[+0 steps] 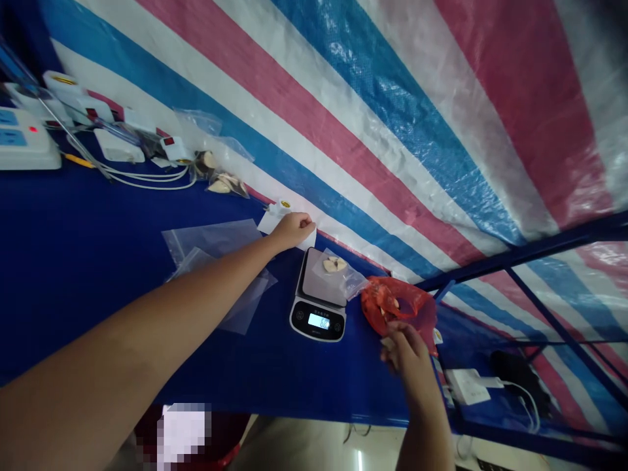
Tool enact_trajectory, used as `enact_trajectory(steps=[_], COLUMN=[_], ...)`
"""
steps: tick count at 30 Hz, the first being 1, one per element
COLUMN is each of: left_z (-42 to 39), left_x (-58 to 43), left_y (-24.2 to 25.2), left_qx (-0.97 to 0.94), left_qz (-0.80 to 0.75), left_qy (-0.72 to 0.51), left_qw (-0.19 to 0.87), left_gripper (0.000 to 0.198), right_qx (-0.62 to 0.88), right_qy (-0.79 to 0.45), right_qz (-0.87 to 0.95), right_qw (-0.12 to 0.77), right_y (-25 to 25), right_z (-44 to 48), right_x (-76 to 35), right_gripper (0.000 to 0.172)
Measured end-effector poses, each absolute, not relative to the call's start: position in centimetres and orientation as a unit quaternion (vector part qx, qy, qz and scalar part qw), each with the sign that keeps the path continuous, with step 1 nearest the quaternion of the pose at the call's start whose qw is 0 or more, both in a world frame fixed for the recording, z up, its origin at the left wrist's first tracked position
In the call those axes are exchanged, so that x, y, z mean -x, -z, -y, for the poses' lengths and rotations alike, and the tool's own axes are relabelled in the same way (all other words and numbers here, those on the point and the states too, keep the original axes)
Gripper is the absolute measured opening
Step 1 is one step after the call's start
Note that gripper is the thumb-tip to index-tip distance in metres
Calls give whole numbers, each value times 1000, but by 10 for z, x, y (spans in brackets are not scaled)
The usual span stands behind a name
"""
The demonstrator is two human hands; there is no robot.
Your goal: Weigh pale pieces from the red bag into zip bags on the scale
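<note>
My left hand (293,230), fingers curled in, rests over a white paper (308,241) behind the scale; what it grips, if anything, is hidden. The kitchen scale (318,294) has a lit display whose digits are blurred. On its plate lies a clear zip bag (350,280) with pale slices (334,264) in or on it. My right hand (406,353) pinches a pale dried slice (388,344), slightly blurred, in front of a red plastic bag (409,297). That bag lies open with more pale pieces inside.
Flat clear zip bags (248,307) lie under my left forearm. Small filled bags (226,184), cables and a power strip (29,140) stand along the striped tarp wall (314,111). A white adapter (468,386) sits at right, past a blue metal frame (544,317).
</note>
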State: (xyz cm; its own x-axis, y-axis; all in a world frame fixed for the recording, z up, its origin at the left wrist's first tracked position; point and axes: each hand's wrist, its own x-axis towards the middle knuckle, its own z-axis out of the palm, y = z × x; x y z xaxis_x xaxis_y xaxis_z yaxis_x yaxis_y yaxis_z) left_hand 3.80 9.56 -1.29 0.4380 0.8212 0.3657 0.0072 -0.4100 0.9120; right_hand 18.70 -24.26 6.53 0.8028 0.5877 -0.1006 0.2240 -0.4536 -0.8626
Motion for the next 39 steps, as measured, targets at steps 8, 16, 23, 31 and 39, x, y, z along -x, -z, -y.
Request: enact_trajectory(steps=[8,16,23,31,39], left_z=[-92,-83,-48,-8,23], left_x=[-35,-38,-50,-52,-59], left_y=[8,0,-31,-62,-71], left_qx=[-720,-734,-823,-927,-986], left_qz=[-294,-266,-117,-20,-10], left_qy=[-435,-434,-398,-232,-150], left_qw=[453,450,387,294,79], left_gripper=[22,21,18,26,19], right_qx=[763,830,777,697,635], right_qy=[-251,-103,-48,-191,-250], right_qz=[296,332,258,213,192], right_qw=[517,436,573,657,705], right_y=[-29,-9,-35,-36,-43], right_z=[230,237,208,163,154], right_x=[-175,-166,-172,-181,-179], right_gripper=[57,54,59,58,51])
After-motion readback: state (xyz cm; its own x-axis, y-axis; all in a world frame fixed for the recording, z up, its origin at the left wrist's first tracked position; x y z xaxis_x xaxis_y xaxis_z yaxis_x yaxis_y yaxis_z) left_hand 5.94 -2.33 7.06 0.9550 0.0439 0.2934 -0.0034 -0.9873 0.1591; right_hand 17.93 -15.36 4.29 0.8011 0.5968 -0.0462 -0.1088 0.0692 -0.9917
